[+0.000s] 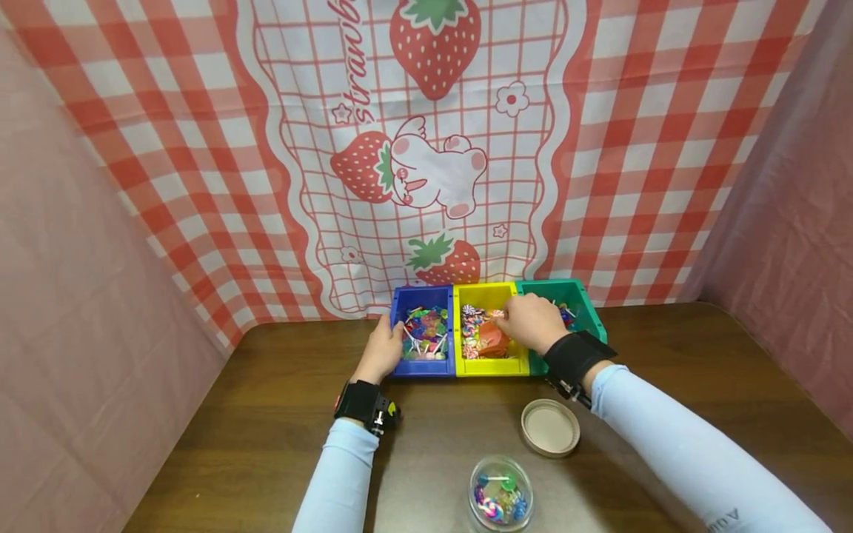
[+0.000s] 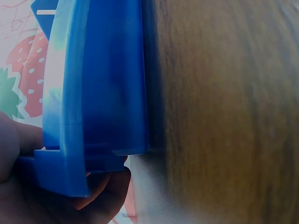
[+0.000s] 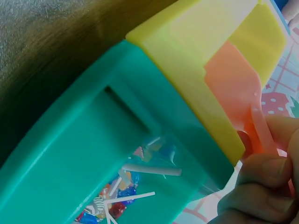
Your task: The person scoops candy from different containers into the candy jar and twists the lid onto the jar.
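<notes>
My left hand [image 1: 381, 351] grips the left edge of the blue bin [image 1: 423, 369], and in the left wrist view its fingers [image 2: 112, 198] curl around the bin's rim. Small candies and lollipops lie inside that bin. Over the yellow bin [image 1: 489, 368] my right hand [image 1: 535, 323] pinches the handle of an orange scoop [image 1: 492, 340]. The scoop's head is down among small colourful candies; the right wrist view shows the scoop [image 3: 233, 81] against the yellow wall. The green bin [image 1: 589, 307], partly hidden by the right hand, holds more candies and white-stick lollipops [image 3: 128, 198].
A clear jar [image 1: 500, 511] with several candies in it stands near the front of the wooden table [image 1: 280, 444]. Its round beige lid [image 1: 549, 427] lies behind it to the right. A checked strawberry cloth [image 1: 433, 185] hangs right behind the bins.
</notes>
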Demonstrator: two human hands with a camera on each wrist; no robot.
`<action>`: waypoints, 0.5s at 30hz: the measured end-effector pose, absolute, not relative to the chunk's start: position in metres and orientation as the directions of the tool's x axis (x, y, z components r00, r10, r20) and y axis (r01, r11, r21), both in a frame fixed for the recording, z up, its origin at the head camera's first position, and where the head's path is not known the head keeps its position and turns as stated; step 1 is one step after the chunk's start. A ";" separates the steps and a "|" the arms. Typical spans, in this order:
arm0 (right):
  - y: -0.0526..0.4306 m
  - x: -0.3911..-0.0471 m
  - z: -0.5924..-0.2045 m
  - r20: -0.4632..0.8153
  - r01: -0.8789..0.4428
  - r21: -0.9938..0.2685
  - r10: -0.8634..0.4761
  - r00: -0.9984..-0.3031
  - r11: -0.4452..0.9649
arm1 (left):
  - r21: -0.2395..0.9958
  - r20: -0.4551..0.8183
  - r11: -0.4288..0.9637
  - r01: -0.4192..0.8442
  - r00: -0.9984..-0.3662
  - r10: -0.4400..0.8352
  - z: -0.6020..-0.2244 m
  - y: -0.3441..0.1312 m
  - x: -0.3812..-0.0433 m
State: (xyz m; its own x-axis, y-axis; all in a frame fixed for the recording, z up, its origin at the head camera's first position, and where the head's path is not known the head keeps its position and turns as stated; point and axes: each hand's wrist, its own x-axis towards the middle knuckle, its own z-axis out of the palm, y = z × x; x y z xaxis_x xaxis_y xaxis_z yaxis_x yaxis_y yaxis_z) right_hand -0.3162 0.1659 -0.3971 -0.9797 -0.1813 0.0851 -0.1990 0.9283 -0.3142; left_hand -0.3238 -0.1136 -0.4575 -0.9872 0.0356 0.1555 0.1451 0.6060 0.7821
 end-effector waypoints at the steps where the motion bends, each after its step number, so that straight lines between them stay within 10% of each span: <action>1: 0.165 -0.317 -0.398 0.085 -0.194 -0.316 -0.176 -0.981 0.929 | 0.778 0.158 0.612 0.145 -0.987 0.033 -0.458 -0.114 -0.324; 15: 0.152 -0.315 -0.419 0.261 -0.368 -0.173 -0.318 -0.912 0.914 | 0.773 0.161 0.617 0.148 -0.986 0.035 -0.459 -0.114 -0.324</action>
